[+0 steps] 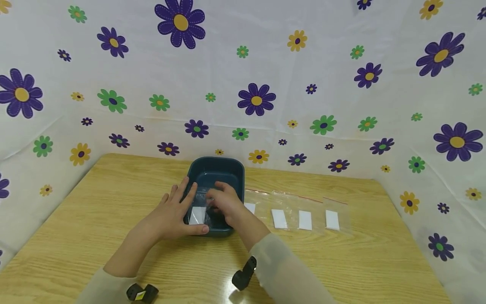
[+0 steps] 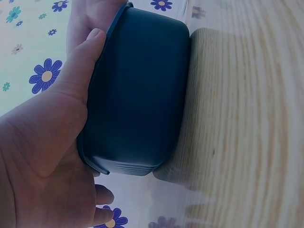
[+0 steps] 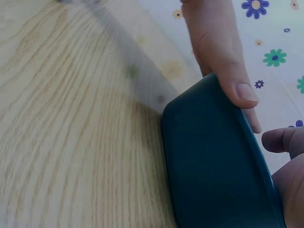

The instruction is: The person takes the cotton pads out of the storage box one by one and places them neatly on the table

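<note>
A dark blue rectangular bin (image 1: 238, 169) sits on the table. Inside it lies a clear plastic zip bag with a white card (image 1: 197, 216). My left hand (image 1: 172, 213) rests at the bin's near left corner, its fingers spread and straight, with the thumb along the near rim. In the left wrist view that thumb (image 2: 80, 66) lies at the edge of the bin's outer wall (image 2: 137, 90). My right hand (image 1: 229, 204) reaches in over the right side, fingers bent, pinching clear plastic at the fingertips; the hand partly hides the grip. The right wrist view shows the bin (image 3: 209, 156) from outside.
Right of the bin, several zip bags with white cards (image 1: 279, 219) lie in a row on the wooden table (image 1: 341, 266). The nearest bag (image 1: 249, 207) is partly behind my right hand. A flowered cloth (image 1: 265, 139) hangs behind and on both sides.
</note>
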